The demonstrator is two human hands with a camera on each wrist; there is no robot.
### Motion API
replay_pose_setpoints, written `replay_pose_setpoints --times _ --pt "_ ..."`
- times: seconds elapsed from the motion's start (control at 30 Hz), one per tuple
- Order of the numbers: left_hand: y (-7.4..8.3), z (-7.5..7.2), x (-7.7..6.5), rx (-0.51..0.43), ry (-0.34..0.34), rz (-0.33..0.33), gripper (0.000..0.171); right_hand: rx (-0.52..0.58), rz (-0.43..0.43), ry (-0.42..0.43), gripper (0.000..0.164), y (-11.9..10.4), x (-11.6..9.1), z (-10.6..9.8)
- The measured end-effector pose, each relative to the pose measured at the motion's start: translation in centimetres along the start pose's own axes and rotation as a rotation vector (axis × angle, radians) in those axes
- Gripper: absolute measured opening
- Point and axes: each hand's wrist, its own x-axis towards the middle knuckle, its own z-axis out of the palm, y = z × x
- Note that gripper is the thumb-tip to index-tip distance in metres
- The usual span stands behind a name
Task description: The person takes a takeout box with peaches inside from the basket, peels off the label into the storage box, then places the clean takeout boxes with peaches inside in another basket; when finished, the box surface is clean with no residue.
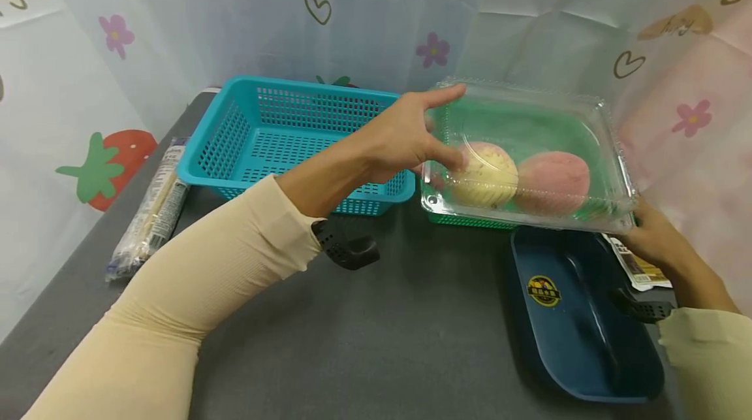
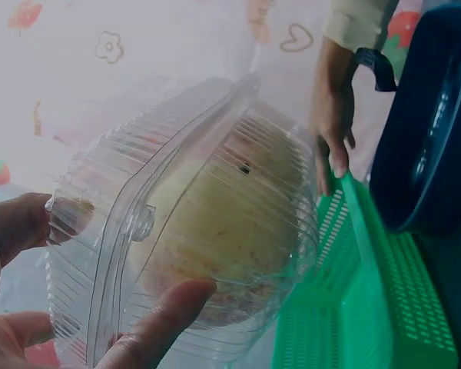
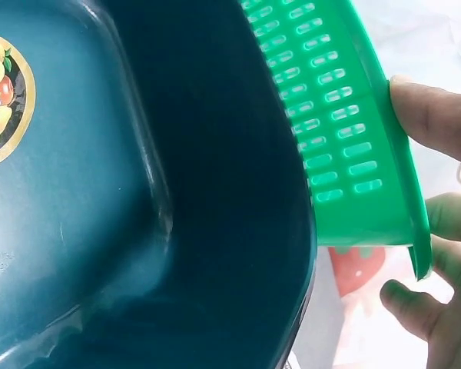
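My left hand (image 1: 399, 136) grips the left end of a clear plastic clamshell box (image 1: 617, 152), thumb on one face and fingers on another. Through the plastic show a pale yellow, speckled round item (image 1: 484, 175) and a pink one (image 1: 555, 181). In the head view the box overlaps a green slotted basket (image 1: 470, 219). My right hand (image 1: 649, 230) is at that basket's right end, partly hidden by the box. In the right wrist view, its thumb (image 3: 434, 115) touches the green rim while the other fingers spread just outside it.
A blue slotted basket (image 1: 299, 136) stands left of the green one. Nearer me on the right is a dark blue tub (image 1: 564, 341) with a round fruit sticker. A label-printed pack (image 1: 637, 263) lies beside it. At the far left lies a plastic-wrapped package (image 1: 155, 204). A printed curtain hangs behind.
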Motion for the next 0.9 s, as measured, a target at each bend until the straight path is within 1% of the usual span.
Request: replay_pose_setpoints --times 0.07,0.17,0.27,0.4,0.5,0.6,0.73,0.9 --pt "0.0 0.2 1.0 -0.008 -0.004 -0.005 0.095 0.021 0.015 -0.011 0.046 -0.1 -0.1 0.1" --pt "-0.1 0.4 2.2 -0.010 0.000 -0.009 0.095 0.036 0.041 -0.033 0.054 -0.4 -0.1 0.2" --pt "-0.4 0.7 3.3 -0.005 -0.001 -0.005 0.096 0.050 0.028 -0.046 0.065 -0.7 0.0 0.2" --pt "-0.9 1.0 4.6 0.006 -0.006 -0.012 0.097 0.051 0.022 -0.058 0.065 -0.8 0.2 0.0" --pt "-1.4 1.3 5.6 0.024 -0.005 -0.028 0.097 0.024 0.039 -0.067 0.060 -0.8 0.2 -0.1" --pt "-2.0 1.4 6.8 0.018 0.003 -0.045 0.098 -0.026 0.072 -0.078 0.062 -0.8 0.1 -0.2" --pt "-3.1 1.6 8.2 0.001 0.040 -0.072 0.099 -0.092 0.115 -0.110 0.074 -0.9 0.0 -0.3" --pt "-4.5 1.7 9.5 0.012 0.094 -0.111 0.103 -0.117 0.131 -0.139 0.076 -0.9 0.0 -0.3"
